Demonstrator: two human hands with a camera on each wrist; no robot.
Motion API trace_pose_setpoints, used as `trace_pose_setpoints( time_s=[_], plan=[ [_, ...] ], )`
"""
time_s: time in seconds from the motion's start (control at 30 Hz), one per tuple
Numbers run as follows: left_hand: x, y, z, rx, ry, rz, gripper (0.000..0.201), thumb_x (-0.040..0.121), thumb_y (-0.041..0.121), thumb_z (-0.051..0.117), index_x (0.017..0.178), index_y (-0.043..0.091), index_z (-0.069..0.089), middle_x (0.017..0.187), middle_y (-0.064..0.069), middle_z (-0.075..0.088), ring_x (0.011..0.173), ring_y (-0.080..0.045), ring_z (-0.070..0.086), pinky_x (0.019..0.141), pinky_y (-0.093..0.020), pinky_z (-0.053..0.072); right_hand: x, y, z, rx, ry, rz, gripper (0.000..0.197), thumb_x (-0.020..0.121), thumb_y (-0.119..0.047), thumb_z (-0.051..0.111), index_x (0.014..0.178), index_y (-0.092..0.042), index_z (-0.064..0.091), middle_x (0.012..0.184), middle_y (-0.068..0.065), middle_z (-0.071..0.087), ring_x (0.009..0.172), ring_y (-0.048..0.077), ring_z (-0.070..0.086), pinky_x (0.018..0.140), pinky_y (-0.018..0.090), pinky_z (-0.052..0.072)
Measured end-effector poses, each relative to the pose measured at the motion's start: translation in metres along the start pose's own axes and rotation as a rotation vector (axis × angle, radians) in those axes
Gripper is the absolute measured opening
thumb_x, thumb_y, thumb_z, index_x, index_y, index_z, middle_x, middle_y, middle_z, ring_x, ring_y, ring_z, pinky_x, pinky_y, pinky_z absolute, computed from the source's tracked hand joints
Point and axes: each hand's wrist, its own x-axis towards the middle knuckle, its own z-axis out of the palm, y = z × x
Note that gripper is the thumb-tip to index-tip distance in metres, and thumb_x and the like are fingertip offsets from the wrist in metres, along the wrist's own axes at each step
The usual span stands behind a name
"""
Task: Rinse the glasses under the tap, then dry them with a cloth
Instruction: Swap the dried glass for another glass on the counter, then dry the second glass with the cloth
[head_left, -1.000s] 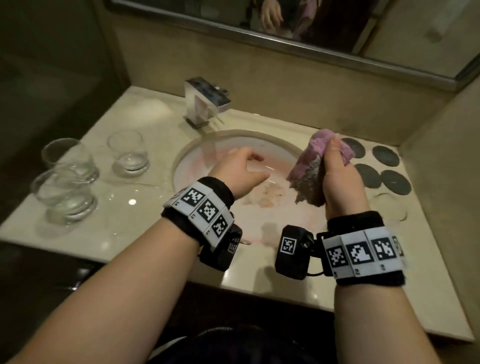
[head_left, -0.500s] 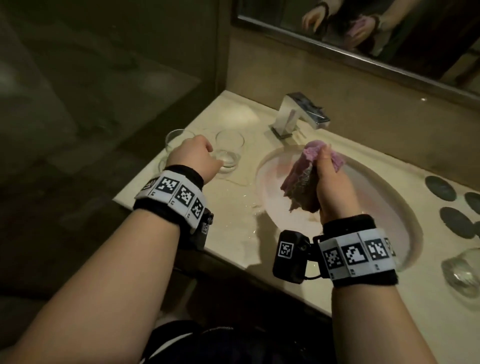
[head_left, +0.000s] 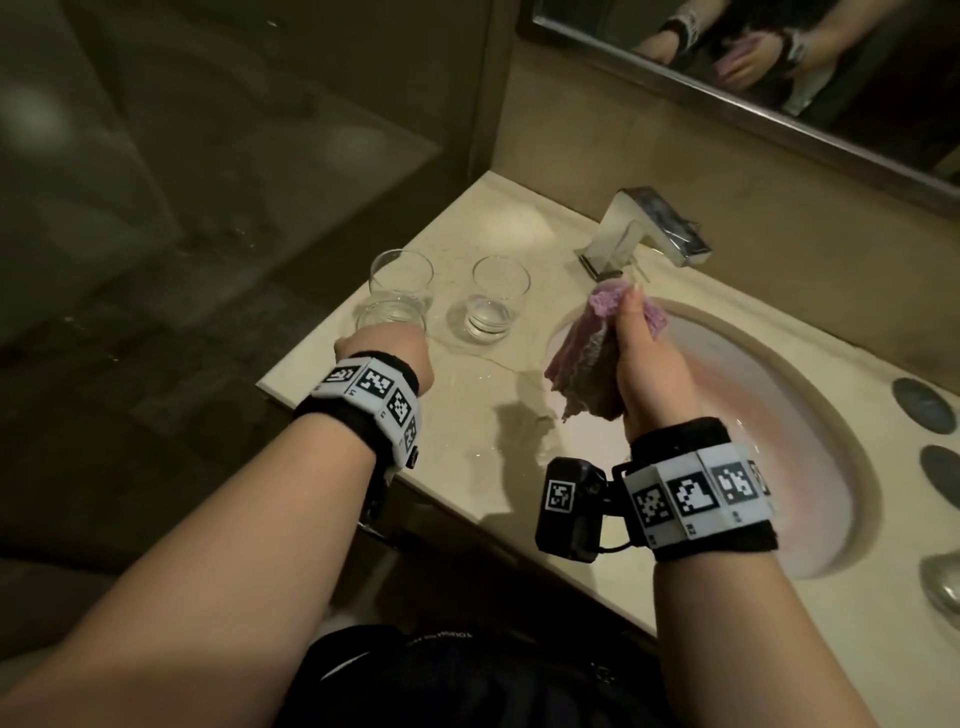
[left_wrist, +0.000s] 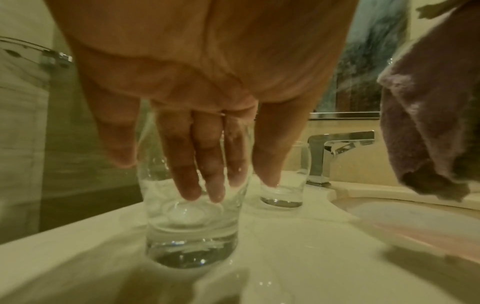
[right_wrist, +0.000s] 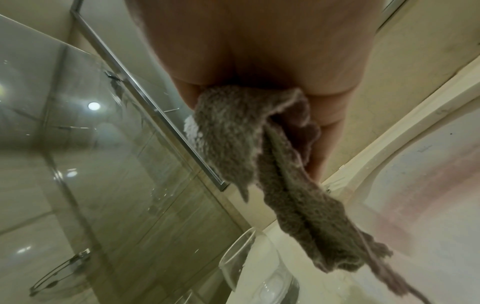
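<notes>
Three clear glasses stand on the counter left of the sink. My left hand (head_left: 387, 351) hangs over the nearest glass (head_left: 387, 314). In the left wrist view its fingers (left_wrist: 187, 164) point straight down, three of them showing through the wall of that glass (left_wrist: 192, 236), the thumb and little finger outside it; I see no closed grip. The other glasses (head_left: 401, 275) (head_left: 491, 306) stand just beyond. My right hand (head_left: 649, 374) grips a bunched pink cloth (head_left: 587, 364) above the left rim of the basin; the cloth (right_wrist: 259, 144) hangs down loose.
A chrome tap (head_left: 644, 228) stands behind the oval sink (head_left: 779, 415), with no water running. Dark round coasters (head_left: 922, 402) and another glass (head_left: 943, 587) lie right of the sink. A glass shower partition (right_wrist: 103, 144) borders the counter's left end, and water lies on the counter (head_left: 493, 441).
My left hand went from over the sink to the glasses on the left and now sits over the nearest one. The right hand has kept hold of the cloth while the view turned left.
</notes>
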Motion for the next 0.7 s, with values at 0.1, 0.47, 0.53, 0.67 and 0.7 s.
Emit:
trace_pose_setpoints(
  time_s=[0.1, 0.47, 0.53, 0.67, 0.7],
  plan=[
    [0.0, 0.0, 0.001, 0.001, 0.049, 0.017, 0.024, 0.09, 0.034, 0.05, 0.111, 0.023, 0.055, 0.105, -0.004, 0.053, 0.109, -0.028, 0.051, 0.092, -0.04, 0.04, -0.003, -0.003, -0.005, 0.038, -0.016, -0.012, 0.048, 0.098, -0.05, 0.032, 0.093, -0.008, 0.054, 0.068, -0.002, 0.065, 0.083, 0.028, 0.065, 0.09, 0.061, 0.045],
    [-0.028, 0.016, -0.011, -0.36, 0.253, 0.134, 0.018, 0.089, 0.029, 0.057, 0.096, 0.017, 0.068, 0.1, -0.004, 0.068, 0.092, -0.022, 0.061, 0.083, -0.036, 0.05, 0.024, 0.009, -0.059, 0.061, 0.083, 0.051, 0.048, 0.094, -0.061, 0.032, 0.082, -0.018, 0.051, 0.071, -0.001, 0.059, 0.066, 0.012, 0.06, 0.074, 0.036, 0.053],
    [-0.036, 0.032, -0.012, -0.529, 0.247, 0.198, 0.01, 0.087, 0.028, 0.063, 0.087, 0.02, 0.068, 0.093, -0.001, 0.069, 0.09, -0.019, 0.062, 0.086, -0.036, 0.05, 0.029, 0.011, -0.076, 0.073, 0.109, 0.052, 0.049, 0.093, -0.062, 0.031, 0.093, -0.017, 0.051, 0.076, 0.0, 0.059, 0.072, 0.013, 0.061, 0.069, 0.034, 0.054],
    [-0.043, 0.081, -0.01, -0.843, 0.207, 0.336, 0.006, 0.085, 0.022, 0.067, 0.08, 0.018, 0.066, 0.088, -0.002, 0.071, 0.088, -0.02, 0.065, 0.09, -0.04, 0.05, 0.037, 0.019, -0.12, 0.069, 0.181, 0.04, 0.052, 0.095, -0.058, 0.032, 0.071, -0.016, 0.051, 0.065, -0.002, 0.059, 0.062, 0.009, 0.058, 0.055, 0.024, 0.049],
    [-0.045, 0.095, -0.008, -0.91, 0.191, 0.373, 0.008, 0.085, 0.019, 0.067, 0.077, 0.018, 0.065, 0.087, -0.003, 0.072, 0.086, -0.019, 0.066, 0.089, -0.038, 0.05, 0.038, 0.021, -0.131, 0.065, 0.203, 0.033, 0.053, 0.096, -0.056, 0.032, 0.066, -0.017, 0.051, 0.062, -0.004, 0.058, 0.061, 0.007, 0.057, 0.053, 0.022, 0.047]
  ],
)
